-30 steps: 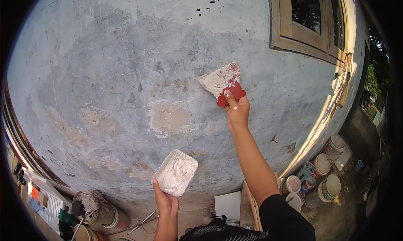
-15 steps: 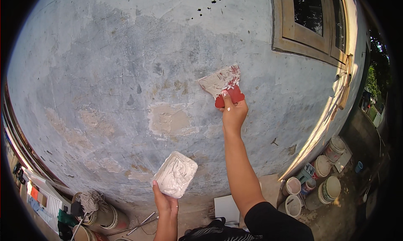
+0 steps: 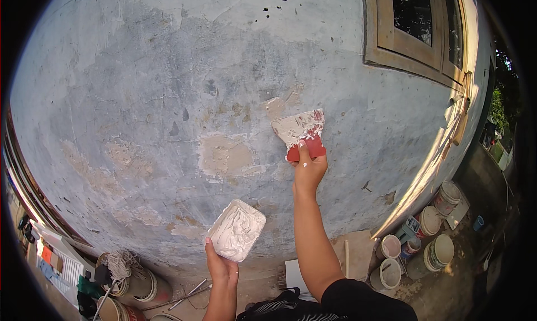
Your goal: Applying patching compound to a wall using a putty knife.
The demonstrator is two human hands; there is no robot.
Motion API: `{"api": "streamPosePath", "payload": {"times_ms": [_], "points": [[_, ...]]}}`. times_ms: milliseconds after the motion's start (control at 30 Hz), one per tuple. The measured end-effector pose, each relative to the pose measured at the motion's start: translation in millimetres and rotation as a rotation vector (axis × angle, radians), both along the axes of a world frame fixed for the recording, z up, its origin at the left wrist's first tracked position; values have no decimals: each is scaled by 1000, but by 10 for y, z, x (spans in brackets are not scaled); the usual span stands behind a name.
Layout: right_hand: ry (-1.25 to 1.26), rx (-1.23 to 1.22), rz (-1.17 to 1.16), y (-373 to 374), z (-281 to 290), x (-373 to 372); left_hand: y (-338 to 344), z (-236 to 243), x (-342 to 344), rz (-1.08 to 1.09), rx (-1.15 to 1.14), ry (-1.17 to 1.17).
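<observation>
My right hand (image 3: 309,169) grips a red-handled putty scraper (image 3: 300,131) and presses its white-smeared blade flat against the weathered blue-grey wall (image 3: 168,97). The blade lies just right of a bare tan patch (image 3: 222,155) where the paint is gone. My left hand (image 3: 221,265) is lower down, holding up a flat board loaded with white putty (image 3: 236,230), close to the wall and apart from the scraper.
A wooden window frame (image 3: 417,33) sits at the upper right. Several paint buckets (image 3: 425,248) stand on the ground at the lower right. At the lower left are tins with a coil of string (image 3: 124,270) and coloured clutter (image 3: 53,259).
My right hand has shifted the scraper slightly left and down along the wall. The left hand with the putty board has stayed almost still.
</observation>
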State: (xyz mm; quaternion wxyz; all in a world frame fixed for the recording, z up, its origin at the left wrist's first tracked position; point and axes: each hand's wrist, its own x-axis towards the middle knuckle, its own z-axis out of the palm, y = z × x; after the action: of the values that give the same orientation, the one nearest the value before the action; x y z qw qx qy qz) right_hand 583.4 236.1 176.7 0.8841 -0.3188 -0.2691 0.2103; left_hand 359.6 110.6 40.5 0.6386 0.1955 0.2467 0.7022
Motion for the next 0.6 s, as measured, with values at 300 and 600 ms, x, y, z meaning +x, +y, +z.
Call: {"api": "streamPosePath", "payload": {"times_ms": [300, 600], "points": [[8, 264, 180, -264, 354, -11, -42, -20, -54, 12, 19, -3], [-303, 65, -111, -119, 649, -140, 9, -40, -46, -2, 7, -3]]}}
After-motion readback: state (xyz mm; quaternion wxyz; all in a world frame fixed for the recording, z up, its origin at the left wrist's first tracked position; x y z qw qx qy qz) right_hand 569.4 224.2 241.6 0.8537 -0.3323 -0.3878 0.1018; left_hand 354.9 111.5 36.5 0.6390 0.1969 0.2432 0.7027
